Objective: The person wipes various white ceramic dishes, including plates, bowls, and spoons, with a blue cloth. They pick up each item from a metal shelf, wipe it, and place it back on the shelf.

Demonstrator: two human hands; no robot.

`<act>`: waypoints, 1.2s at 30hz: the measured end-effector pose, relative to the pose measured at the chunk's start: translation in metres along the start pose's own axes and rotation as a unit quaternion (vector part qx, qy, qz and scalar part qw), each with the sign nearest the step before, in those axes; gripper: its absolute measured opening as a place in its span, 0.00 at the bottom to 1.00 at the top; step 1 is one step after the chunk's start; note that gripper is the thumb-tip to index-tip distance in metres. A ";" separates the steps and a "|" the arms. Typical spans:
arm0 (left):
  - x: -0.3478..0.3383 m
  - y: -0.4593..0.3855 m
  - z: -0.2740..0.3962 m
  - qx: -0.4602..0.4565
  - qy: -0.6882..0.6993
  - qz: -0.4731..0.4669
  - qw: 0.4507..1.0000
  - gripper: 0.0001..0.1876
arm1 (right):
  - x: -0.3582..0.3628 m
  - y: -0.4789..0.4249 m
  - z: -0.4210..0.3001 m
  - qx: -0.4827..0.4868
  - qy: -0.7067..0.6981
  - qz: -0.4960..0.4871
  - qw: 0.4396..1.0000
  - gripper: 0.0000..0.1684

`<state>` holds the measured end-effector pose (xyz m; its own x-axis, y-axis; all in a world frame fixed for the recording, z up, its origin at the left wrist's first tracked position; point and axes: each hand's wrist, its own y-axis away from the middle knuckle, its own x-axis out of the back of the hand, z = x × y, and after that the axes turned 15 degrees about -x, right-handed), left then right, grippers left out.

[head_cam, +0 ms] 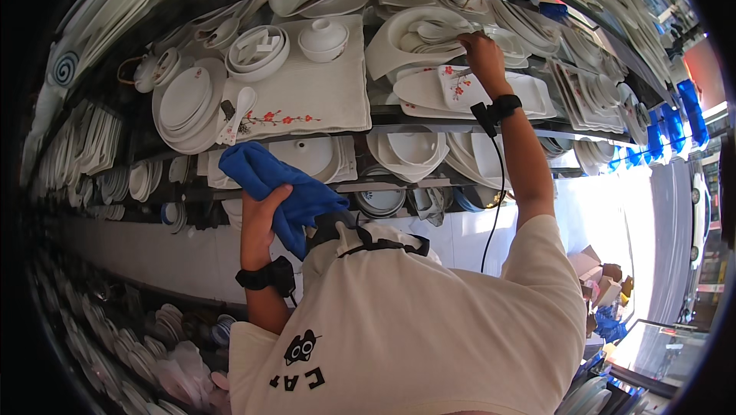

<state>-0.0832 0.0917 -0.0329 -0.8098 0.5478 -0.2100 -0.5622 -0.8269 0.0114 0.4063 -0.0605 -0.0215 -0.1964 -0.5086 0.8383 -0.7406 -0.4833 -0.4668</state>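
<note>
A crumpled blue cloth [287, 185] is gripped in my left hand [264, 213], in front of the shelf edge. My right hand [483, 58] reaches over the shelf to a white slant-rimmed bowl [382, 47]. Its curled fingertips are at the ends of several white spoons [437, 35] in that bowl; whether they pinch a spoon is hidden. Below the right wrist lies a white square dish with red blossoms [457, 87] on long white plates [417, 90]. A large ribbed rectangular plate [339, 90], with a blossom branch, bears a lidded cup [323, 38] and nested bowls [259, 67].
Round stacked plates [187, 98] and a white spoon [244, 104] sit at the left. Lower shelves hold more tableware, including a lidded dish [305, 153]. A black cable [499, 208] hangs from my right wrist. Cardboard boxes [604, 288] lie on the floor at the right.
</note>
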 end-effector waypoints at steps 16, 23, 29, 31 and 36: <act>0.014 0.010 0.000 0.029 0.066 0.026 0.997 0.22 | -0.001 0.018 -0.052 -0.015 -0.041 0.018 0.999 0.12; 0.035 0.016 0.003 0.020 0.075 0.044 0.996 0.21 | -0.034 0.065 -0.156 0.167 -0.172 -0.106 0.965 0.07; 0.071 0.013 0.003 0.022 0.082 0.066 0.994 0.20 | -0.036 0.117 -0.282 0.209 -0.202 -0.229 0.929 0.18; 0.084 0.009 0.006 0.026 0.079 0.066 0.994 0.21 | -0.047 0.128 -0.319 0.154 -0.212 -0.285 0.922 0.22; 0.122 -0.003 0.014 0.026 0.082 0.052 0.995 0.21 | -0.073 0.137 -0.384 0.057 -0.168 -0.349 0.920 0.26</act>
<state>-0.1827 0.1624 -0.0452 -0.8284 0.4276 -0.3617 -0.4878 -0.8682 0.0910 0.0722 0.1839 -0.0390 0.5255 -0.2271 0.8199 -0.5343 -0.8381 0.1103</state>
